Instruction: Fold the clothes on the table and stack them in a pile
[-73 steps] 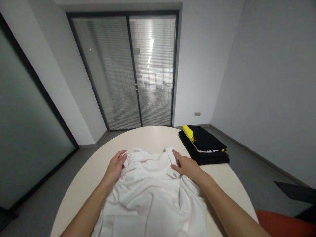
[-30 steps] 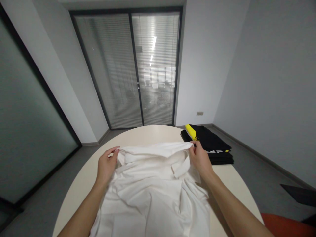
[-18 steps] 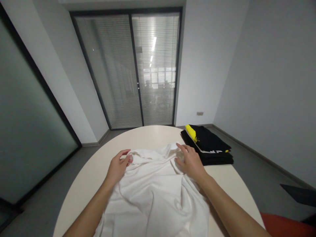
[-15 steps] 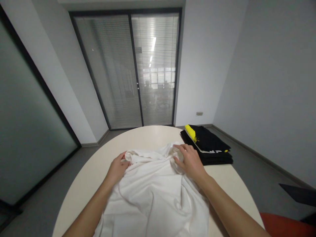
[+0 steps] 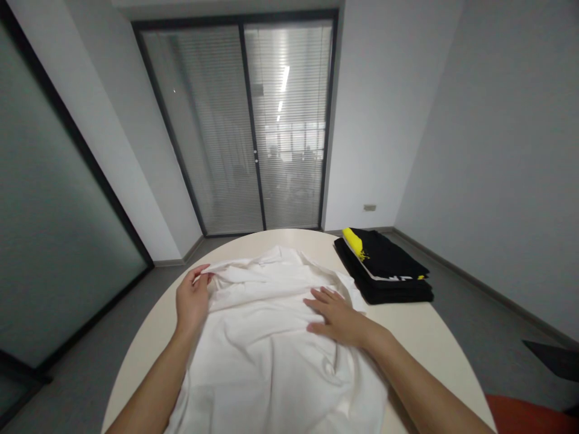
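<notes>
A white cloth garment (image 5: 266,343), wrinkled and partly spread, lies across the near half of the round table (image 5: 140,343). At its far left corner my left hand (image 5: 193,298) pinches the edge between thumb and fingers. My right hand (image 5: 337,316) rests flat on the right part of the fabric, its fingers spread and pointing left. The far edge of the garment bulges up in loose folds between and beyond the hands. Whether it is a shirt cannot be made out.
A stack of folded black clothes (image 5: 389,265), the top one with a yellow patch, sits at the table's right edge. Beyond the table stands a glass door with blinds (image 5: 235,132). A red chair seat (image 5: 529,416) shows at lower right.
My left hand has moved left and away from me, drawing the garment's corner out. My right hand has let go of the bunched edge and lies flat. The far edge has spread wider.
</notes>
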Action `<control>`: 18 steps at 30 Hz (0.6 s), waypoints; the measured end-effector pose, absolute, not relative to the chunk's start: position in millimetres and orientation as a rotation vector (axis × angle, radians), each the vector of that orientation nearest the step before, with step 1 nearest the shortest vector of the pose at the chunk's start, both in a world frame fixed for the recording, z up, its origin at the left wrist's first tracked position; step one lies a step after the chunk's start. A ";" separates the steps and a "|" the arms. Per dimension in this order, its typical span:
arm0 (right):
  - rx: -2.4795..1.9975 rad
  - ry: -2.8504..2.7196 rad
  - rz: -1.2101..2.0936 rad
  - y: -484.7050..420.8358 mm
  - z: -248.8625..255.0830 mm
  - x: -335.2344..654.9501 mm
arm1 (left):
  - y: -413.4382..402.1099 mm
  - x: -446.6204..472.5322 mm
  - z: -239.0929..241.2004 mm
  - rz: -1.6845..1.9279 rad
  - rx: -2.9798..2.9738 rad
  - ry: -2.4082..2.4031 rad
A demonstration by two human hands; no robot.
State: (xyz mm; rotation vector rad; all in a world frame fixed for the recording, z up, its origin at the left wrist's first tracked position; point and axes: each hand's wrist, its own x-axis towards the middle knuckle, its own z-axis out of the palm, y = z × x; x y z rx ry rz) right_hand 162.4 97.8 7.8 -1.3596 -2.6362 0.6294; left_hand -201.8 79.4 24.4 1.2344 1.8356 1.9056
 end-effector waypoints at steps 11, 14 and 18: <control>-1.345 -2.622 0.465 110.9 6.2 177.7 | 90.0 -219.0 -19.0 1.313 1.834 2.177; -1.407 -2.604 0.503 110.0 9.1 177.9 | 86.2 -222.7 -17.9 1.157 1.706 2.439; -1.537 -2.526 0.521 111.6 9.4 183.2 | 83.4 -235.1 -11.1 0.860 1.420 2.568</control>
